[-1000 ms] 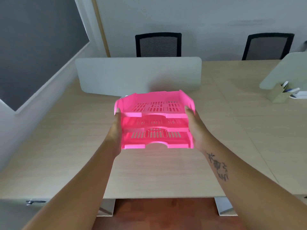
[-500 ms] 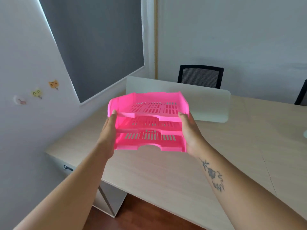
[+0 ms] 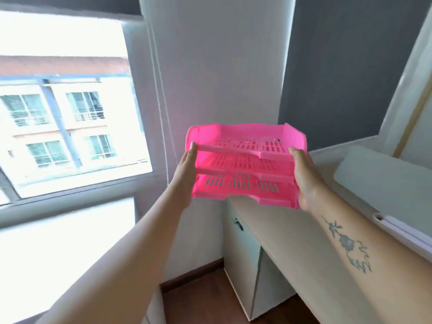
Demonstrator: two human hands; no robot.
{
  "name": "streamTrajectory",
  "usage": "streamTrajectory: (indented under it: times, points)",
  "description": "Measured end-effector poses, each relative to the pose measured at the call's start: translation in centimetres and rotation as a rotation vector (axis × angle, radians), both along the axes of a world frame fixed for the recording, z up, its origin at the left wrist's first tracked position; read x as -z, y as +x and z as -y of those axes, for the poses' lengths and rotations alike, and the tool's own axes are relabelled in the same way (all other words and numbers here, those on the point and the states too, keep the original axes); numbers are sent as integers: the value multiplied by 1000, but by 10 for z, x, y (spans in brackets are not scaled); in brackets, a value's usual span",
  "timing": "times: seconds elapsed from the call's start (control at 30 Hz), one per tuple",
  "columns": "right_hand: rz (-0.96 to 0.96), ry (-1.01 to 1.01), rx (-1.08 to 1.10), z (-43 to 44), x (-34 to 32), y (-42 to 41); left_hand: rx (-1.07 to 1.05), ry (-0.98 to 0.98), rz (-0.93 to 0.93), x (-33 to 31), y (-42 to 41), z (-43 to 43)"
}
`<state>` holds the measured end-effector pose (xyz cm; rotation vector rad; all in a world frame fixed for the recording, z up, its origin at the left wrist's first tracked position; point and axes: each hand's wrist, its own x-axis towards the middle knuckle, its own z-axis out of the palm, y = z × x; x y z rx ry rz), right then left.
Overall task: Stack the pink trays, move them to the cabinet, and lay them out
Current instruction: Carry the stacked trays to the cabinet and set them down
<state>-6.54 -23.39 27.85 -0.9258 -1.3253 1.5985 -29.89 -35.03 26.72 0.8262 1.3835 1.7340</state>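
A bright window (image 3: 65,113) on the left; a pale desk (image 3: 292,232) at right; a white divider panel (image 3: 378,181) standing on it.

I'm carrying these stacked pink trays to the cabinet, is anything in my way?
Nothing visible blocks them. Both hands, left and right, hold the pink trays in the air, but the destination cabinet isn't identifiable.

We see three slotted pink trays (image 3: 245,164) stacked in tiers, held level in the air, open fronts toward us.
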Motion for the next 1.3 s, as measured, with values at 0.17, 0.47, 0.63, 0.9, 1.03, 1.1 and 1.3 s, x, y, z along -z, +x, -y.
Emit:
streamTrajectory:
  times: [0.17,0.47,0.63,0.9,1.03,1.1,1.3]
  points:
    - [-9,90,-252,75,-2,-144,-128,50,33,-7,-104,128]
    - [-93,-22,-593,240,42,-338,-405,-15,62,20,-243,344]
    - [-57,-101,-660,303,74,-395,-560,-55,102,59,-286,412]
    - [52,122,-688,357,126,-434,-704,-147,109,134,-314,465]
    - [119,145,-661,373,152,-441,-708,-193,110,152,-327,477]
    - [164,141,-614,382,166,-441,-706,-213,115,165,-329,481]
    - [310,142,-556,389,185,-444,-728,-211,171,187,-335,482]
